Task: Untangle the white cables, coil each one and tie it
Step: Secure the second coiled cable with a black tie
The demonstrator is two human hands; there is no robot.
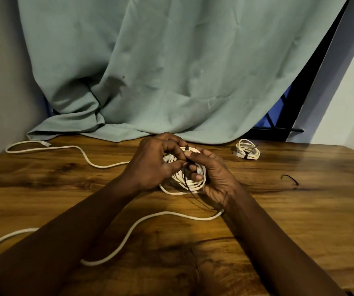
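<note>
Dim, warm light falls on the brown wood-grain table (pixel 300 199), leaving a sheen on its right half and dark, soft-edged shadows beside the bare forearms (pixel 75 242) at its near edge. The coiled white cable (pixel 190 184) at the table's middle is brightest and sharpest, while the wide lens bows the table's far edge and tilts the pale green curtain (pixel 171 71) behind it.

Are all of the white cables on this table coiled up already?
No: a long loose white cable winds uncoiled across the brown wooden table, in front of the coiled white cable.
</note>
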